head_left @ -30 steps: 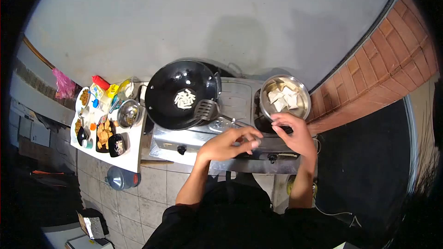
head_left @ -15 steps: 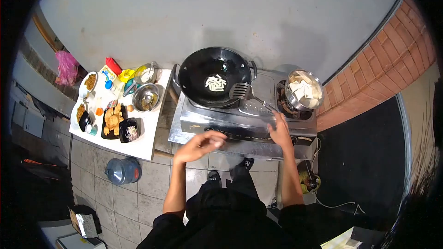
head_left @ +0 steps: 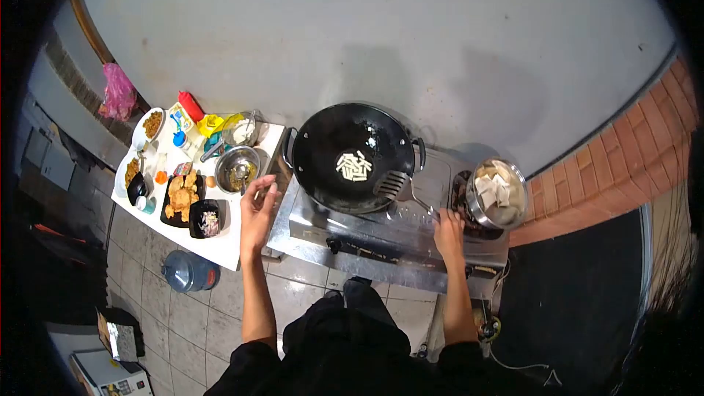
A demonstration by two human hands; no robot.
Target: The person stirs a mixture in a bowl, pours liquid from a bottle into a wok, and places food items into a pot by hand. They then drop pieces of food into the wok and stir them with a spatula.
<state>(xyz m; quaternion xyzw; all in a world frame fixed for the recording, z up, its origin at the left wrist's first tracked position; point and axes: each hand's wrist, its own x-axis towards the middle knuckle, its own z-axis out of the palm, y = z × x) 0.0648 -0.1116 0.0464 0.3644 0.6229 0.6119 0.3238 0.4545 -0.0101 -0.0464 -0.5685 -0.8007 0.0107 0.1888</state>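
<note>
Right hand (head_left: 449, 236) at the spatula (head_left: 393, 185), left hand (head_left: 257, 214) free.
The right hand's fingers meet the spatula's handle end; whether they close around it cannot be told. Its blade overlaps the near-right rim of the wok (head_left: 323, 148), which sits on the stove (head_left: 352, 232), white pieces (head_left: 354, 166) inside. The left hand, loosely open, is near the metal bowl (head_left: 226, 166) on the desk (head_left: 226, 250).

Left edge: I note a pink plastic bag (head_left: 117, 94) beside a brown pole (head_left: 88, 20). A red bottle (head_left: 191, 106) sits at the white tabletop's (head_left: 229, 243) back edge. Below, I see a bluish water jug (head_left: 192, 271) on grey floor tiles (head_left: 220, 331); lower left, a silver-faced box (head_left: 121, 339). Right side: brickwork (head_left: 609, 176) meeting the pale wall (head_left: 440, 18), a broad black surface (head_left: 579, 293), a thin white cable (head_left: 522, 366) trailing near it. Box contents, from my remote feed: I can't tell.
</note>
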